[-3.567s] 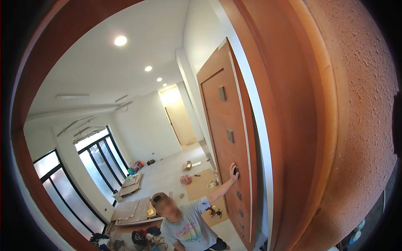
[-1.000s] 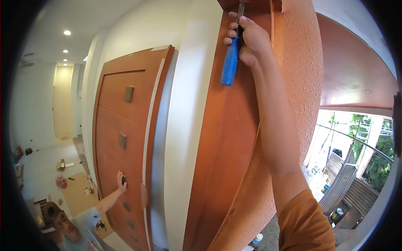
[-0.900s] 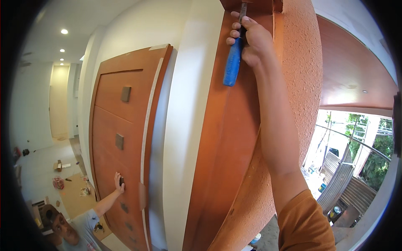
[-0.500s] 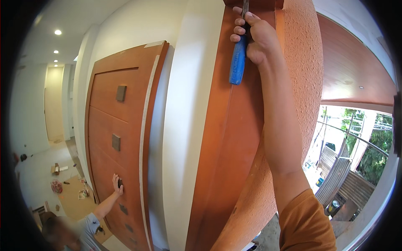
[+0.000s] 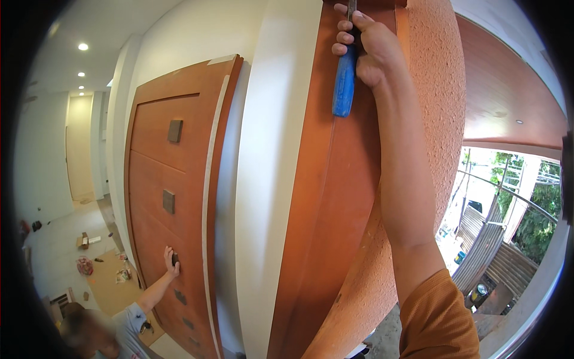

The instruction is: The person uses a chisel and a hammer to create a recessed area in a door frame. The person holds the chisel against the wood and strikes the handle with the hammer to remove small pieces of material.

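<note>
My right hand (image 5: 369, 45) is raised at the top of the view, its fingers closed around a chisel (image 5: 344, 87) with a blue handle. The handle points down and the metal shank points up; its tip is cut off by the upper edge of the picture. Behind the hand stands a reddish-brown wooden door jamb (image 5: 323, 197), with a crosspiece (image 5: 366, 2) of the same colour at its top. My left hand is out of view.
A reddish-brown door panel (image 5: 158, 155) with square dark inserts leans against the white wall at left. A person (image 5: 128, 323) below holds a hand against it. Rough orange wall (image 5: 433, 90) borders the jamb. Cardboard (image 5: 110, 287) and tools lie on the floor; corrugated sheets (image 5: 481, 239) stand outside.
The view has shifted slightly. My right hand and the chisel sit a little higher and further right in the picture. The other person's hand stays on the door panel.
</note>
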The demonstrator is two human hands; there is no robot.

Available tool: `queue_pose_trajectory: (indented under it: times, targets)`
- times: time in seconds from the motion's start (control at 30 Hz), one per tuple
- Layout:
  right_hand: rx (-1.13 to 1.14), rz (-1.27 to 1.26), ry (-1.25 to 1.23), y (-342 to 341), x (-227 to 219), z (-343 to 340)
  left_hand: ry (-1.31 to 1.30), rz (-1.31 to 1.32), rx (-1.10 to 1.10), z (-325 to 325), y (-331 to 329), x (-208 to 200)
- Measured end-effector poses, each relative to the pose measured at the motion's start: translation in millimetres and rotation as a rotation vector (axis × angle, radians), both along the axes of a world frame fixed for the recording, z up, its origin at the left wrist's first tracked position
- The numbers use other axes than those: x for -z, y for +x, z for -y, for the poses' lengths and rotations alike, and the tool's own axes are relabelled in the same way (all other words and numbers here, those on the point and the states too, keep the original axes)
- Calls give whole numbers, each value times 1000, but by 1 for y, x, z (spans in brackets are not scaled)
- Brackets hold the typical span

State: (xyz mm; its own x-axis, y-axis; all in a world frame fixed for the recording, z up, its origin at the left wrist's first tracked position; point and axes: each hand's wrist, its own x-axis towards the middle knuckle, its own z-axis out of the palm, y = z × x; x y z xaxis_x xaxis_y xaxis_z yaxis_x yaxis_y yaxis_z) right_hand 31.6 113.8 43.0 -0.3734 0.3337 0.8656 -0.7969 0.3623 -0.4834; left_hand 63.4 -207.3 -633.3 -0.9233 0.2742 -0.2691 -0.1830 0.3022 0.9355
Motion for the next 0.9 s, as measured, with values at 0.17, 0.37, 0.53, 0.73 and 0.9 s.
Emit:
queue_pose_trajectory:
  times: [0.17, 0.37, 0.53, 0.73, 0.9]
  targets:
    - [14, -6, 8, 5, 0, 1, -34, -44, 10, -1, -6, 14]
    - [-24, -1, 0, 7, -3, -3, 70, -367, 205, -12, -50, -11]
    - [-104, 22, 20, 5, -6, -9, 2, -988, 382, -44, -93, -193]
    - [-107, 40, 29, 0, -4, -1, -136, -1488, 345, -78, -102, -350]
    - [-96, 43, 5, 10, -4, -4, -139, -1607, 245, -107, -96, -422]
